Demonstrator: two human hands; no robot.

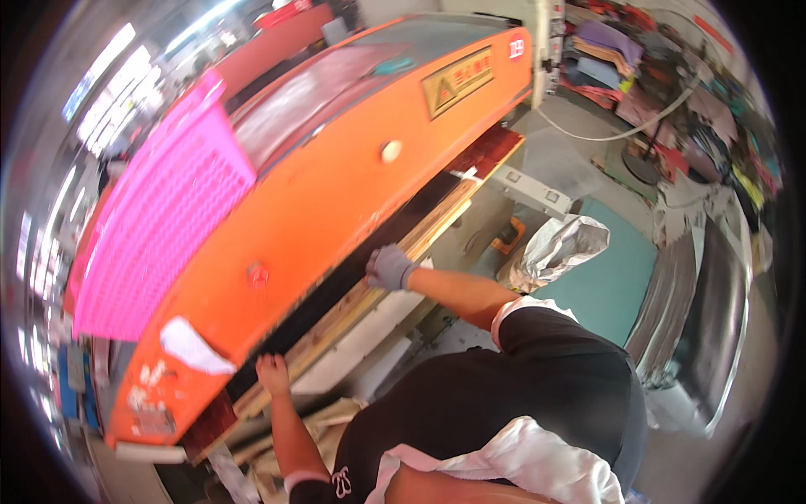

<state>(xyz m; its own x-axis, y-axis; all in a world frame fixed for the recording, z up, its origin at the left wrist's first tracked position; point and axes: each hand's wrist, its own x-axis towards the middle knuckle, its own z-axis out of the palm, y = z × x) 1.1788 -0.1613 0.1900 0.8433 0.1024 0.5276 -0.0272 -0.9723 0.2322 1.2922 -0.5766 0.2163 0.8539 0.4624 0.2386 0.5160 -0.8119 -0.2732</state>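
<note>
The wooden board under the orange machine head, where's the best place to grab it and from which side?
Probably the near long edge of the wooden board, taken from the person's side, since the rest lies under the orange machine head. It is long, so two spread grips suit it: the gloved right hand and the bare left hand already rest on that edge, set well apart.

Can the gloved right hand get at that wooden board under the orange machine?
Probably yes: the right hand already rests at the wooden board's edge below the orange machine, with nothing between them.
</note>
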